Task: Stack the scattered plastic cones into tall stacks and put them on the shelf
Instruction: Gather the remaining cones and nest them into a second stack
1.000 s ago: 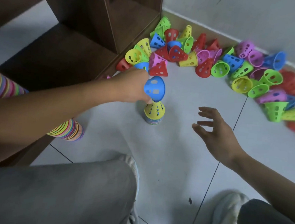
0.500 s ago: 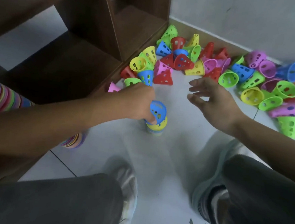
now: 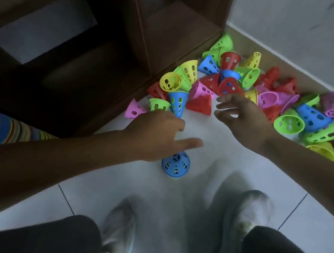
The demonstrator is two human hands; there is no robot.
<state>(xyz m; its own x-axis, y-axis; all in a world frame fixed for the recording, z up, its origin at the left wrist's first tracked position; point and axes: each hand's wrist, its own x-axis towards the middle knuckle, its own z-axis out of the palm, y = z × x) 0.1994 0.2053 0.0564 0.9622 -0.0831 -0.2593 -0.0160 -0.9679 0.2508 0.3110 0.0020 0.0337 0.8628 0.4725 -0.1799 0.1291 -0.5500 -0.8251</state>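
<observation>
The blue plastic cone with holes (image 3: 176, 164) stands on the white tile floor (image 3: 207, 189) just under the left hand (image 3: 157, 133), which holds nothing with one finger out, while the right hand (image 3: 242, 120) hangs loose over the scattered bright cones (image 3: 290, 124) beside the brown wooden shelf (image 3: 169, 36).

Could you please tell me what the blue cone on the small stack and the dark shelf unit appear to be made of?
Blue cone: probably moulded plastic, smooth with a slight sheen; uniform bright colour and neat cut-out holes suggest it. Shelf unit: seemingly dark brown wood or wood-look laminate board, matte; flat panels with straight edges, but the dim light hides any grain.
</observation>
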